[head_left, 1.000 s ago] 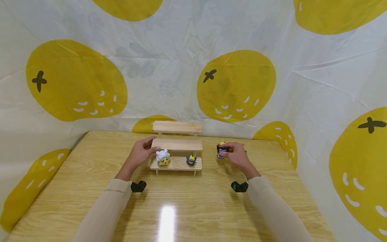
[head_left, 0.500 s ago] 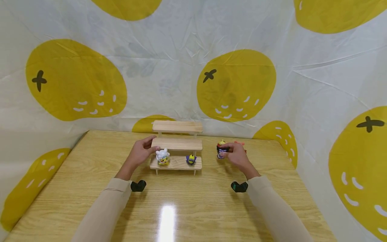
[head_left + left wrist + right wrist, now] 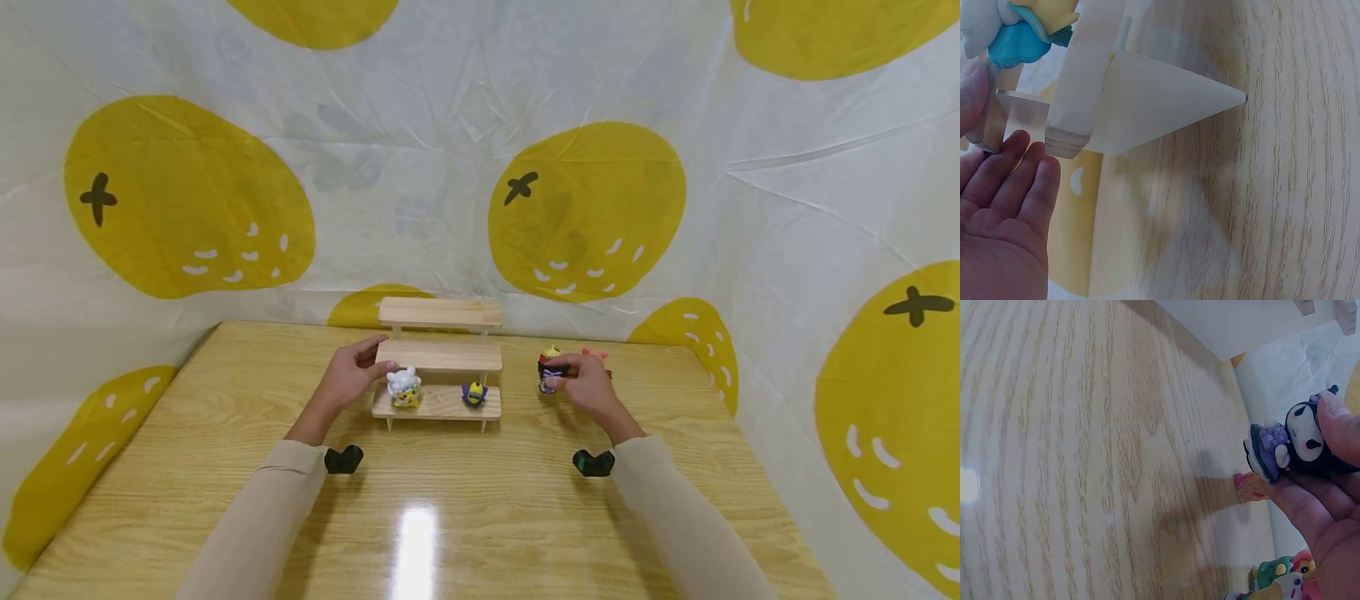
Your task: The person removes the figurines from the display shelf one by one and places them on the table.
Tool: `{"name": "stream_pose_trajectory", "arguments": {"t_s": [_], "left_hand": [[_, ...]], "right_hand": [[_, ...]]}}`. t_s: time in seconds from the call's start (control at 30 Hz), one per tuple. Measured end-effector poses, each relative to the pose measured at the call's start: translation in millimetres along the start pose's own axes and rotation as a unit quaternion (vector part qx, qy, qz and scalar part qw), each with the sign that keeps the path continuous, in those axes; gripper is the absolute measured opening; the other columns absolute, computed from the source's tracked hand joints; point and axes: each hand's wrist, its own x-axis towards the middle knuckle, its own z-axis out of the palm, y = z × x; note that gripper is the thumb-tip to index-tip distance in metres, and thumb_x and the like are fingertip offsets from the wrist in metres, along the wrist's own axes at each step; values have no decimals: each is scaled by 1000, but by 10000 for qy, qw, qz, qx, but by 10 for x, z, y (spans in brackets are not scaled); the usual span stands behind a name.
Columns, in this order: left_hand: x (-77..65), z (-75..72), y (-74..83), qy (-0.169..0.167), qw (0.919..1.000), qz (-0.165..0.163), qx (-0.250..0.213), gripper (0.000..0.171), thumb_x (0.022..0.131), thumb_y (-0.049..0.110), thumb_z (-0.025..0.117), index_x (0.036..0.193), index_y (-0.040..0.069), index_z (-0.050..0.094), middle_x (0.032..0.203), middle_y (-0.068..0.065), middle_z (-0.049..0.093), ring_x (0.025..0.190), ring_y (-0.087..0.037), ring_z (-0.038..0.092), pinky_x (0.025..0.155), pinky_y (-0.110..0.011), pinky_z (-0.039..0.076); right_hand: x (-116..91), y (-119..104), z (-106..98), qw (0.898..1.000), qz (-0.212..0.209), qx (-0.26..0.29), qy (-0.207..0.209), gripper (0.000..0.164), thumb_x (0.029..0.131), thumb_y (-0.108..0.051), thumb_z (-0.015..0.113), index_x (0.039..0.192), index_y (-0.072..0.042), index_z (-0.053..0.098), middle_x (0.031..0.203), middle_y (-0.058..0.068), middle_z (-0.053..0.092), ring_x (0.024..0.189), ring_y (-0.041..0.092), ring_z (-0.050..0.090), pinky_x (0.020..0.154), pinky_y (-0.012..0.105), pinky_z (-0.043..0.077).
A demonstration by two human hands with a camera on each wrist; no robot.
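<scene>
My left hand [image 3: 351,379] holds the left end of the middle step of a three-tier wooden display stand [image 3: 442,357]. In the left wrist view, the thumb [image 3: 972,97] lies at one side of the board and the fingers [image 3: 1013,172] at its end. To the right of the stand, my right hand [image 3: 588,383] pinches a black-and-purple figurine [image 3: 1304,434] with a white face between thumb and fingers, held above the table. A white-and-yellow figurine [image 3: 404,388] stands on the bottom step's left, a yellow-and-purple figurine [image 3: 474,394] on its right.
More small figurines [image 3: 1282,575] stand on the wooden table [image 3: 480,517] by my right hand, partly hidden by it. A red figurine [image 3: 596,355] shows just behind that hand. A fruit-print cloth [image 3: 420,208] hangs behind the table.
Both hands keep nearly the same place, with the left at the stand and the right on the black-and-purple figurine. The red figurine behind my right hand shows slightly more.
</scene>
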Motion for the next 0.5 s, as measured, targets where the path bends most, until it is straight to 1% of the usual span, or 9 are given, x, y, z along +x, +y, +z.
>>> {"name": "stream_pose_trajectory", "arguments": {"t_s": [0.07,0.17,0.3,0.43,0.5], "left_hand": [[0,0,6,-10,10000,-2,11,70,102,34,70,160,7,42,166,-23,35,149,-44,43,119,-61,41],[2,0,12,-40,10000,-11,18,70,102,33,70,160,7,41,166,-24,36,150,-44,42,120,-61,40],[9,2,-2,-34,10000,-14,12,71,102,33,70,160,7,41,167,-23,35,151,-43,42,120,-61,40],[11,8,-13,-4,10000,-26,-15,70,102,33,70,160,7,42,166,-23,36,150,-43,42,120,-60,40],[11,8,-16,2,10000,-21,-5,71,102,33,70,160,6,42,166,-23,37,150,-43,42,120,-60,40]], "right_hand": [[3,9,4,10000,-14,14,9,29,94,5,72,122,8,73,125,30,70,99,25,71,80,35,62],[1,22,7,10000,-84,33,-18,27,93,4,73,120,9,73,126,31,69,99,25,71,81,39,63],[3,41,12,9999,-136,49,-42,26,94,4,73,119,10,73,127,31,68,99,26,71,80,37,63],[8,47,16,9999,-129,0,-41,26,94,4,73,119,9,73,128,30,68,100,27,71,82,39,63],[7,46,20,9999,-113,-54,-30,27,94,4,72,120,9,73,129,30,68,101,28,71,81,38,63]]}}
